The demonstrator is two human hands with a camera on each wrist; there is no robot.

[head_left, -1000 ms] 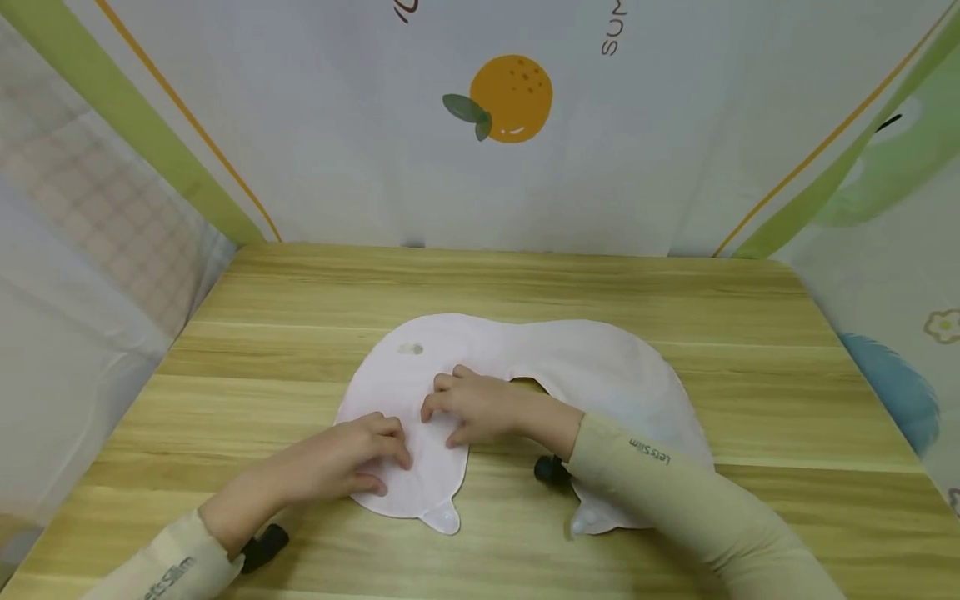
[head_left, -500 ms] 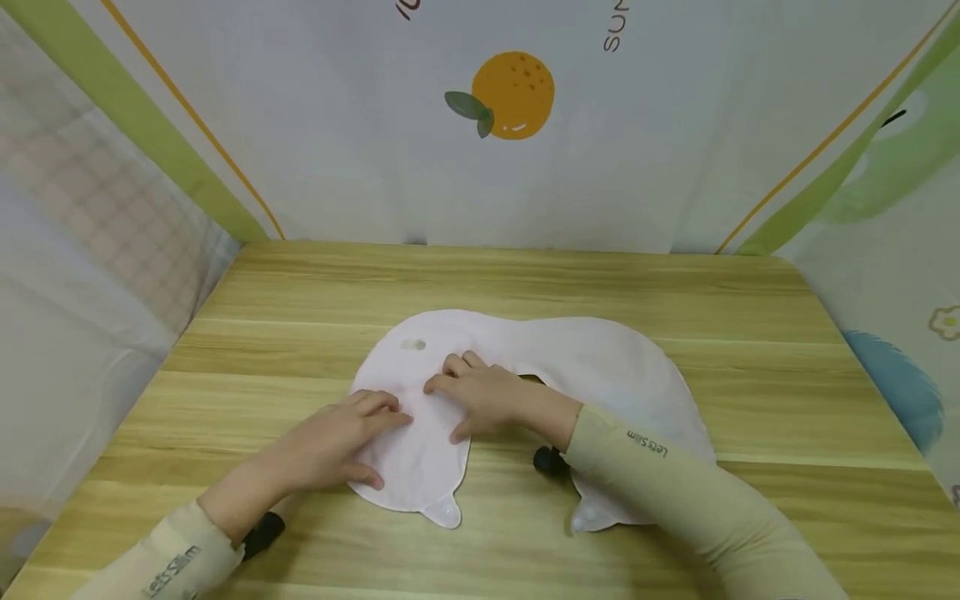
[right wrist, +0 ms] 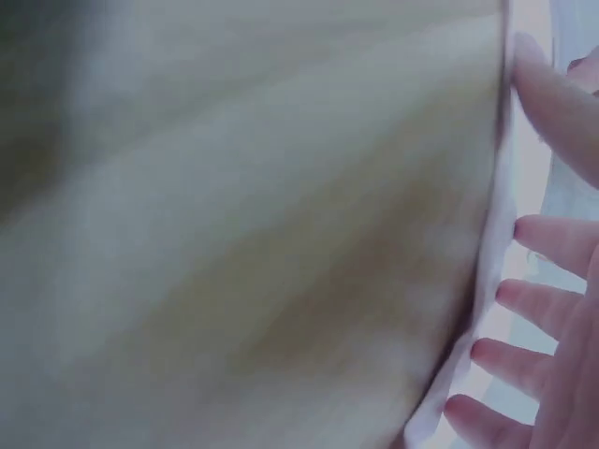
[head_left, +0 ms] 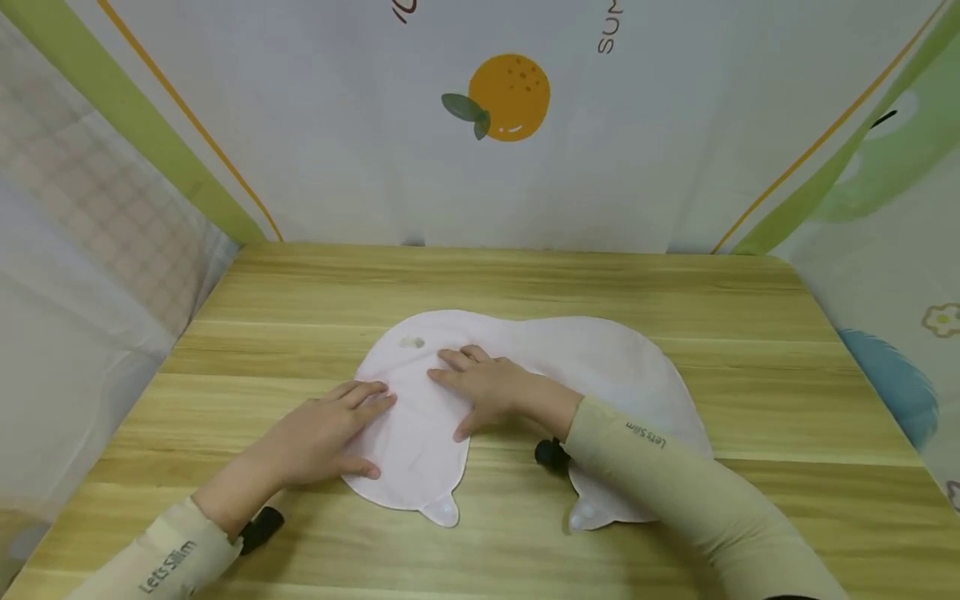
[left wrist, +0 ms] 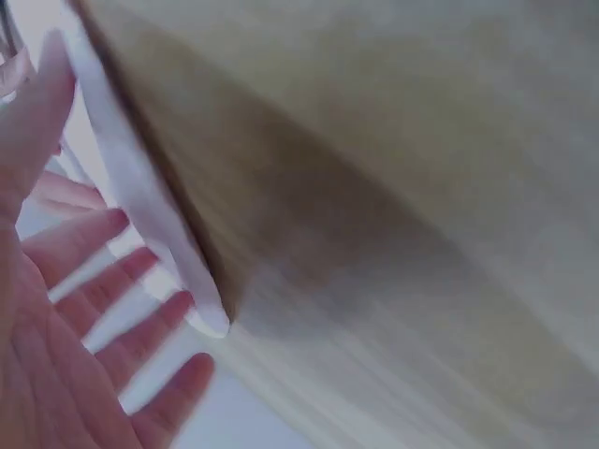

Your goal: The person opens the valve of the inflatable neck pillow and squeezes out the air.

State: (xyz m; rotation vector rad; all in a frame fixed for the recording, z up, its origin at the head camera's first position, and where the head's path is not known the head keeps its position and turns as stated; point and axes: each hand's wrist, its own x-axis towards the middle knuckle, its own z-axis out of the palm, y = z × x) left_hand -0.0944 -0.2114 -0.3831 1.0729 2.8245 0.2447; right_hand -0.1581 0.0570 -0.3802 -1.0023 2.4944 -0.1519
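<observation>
A pale pink, flat U-shaped neck pillow (head_left: pixel 615 358) lies on the wooden table, its two ends toward me. Each end carries a small tab (head_left: pixel 442 510), and a translucent oval patch (head_left: pixel 412 342) shows near the upper left curve. My left hand (head_left: pixel 318 433) rests at the outer edge of the left arm of the U, fingers spread. Across the inner edge of that same arm lies my right hand (head_left: pixel 491 387), its fingers extended over the fabric. Both wrist views show fingertips against the pillow's edge (left wrist: pixel 140 178). My right sleeve (head_left: pixel 675 475) covers part of the pillow's right arm.
The wooden table (head_left: pixel 247 292) ends at a white curtain (head_left: pixel 337 167) printed with an orange. More printed cloth hangs at both sides. Black wrist-camera parts (head_left: pixel 261 531) stick out below the wrists, one over the gap in the U.
My left hand has slid outward and slightly away from me, its fingers straightening from a curl. My right fingers have straightened and spread, while the pillow stays nearly in place.
</observation>
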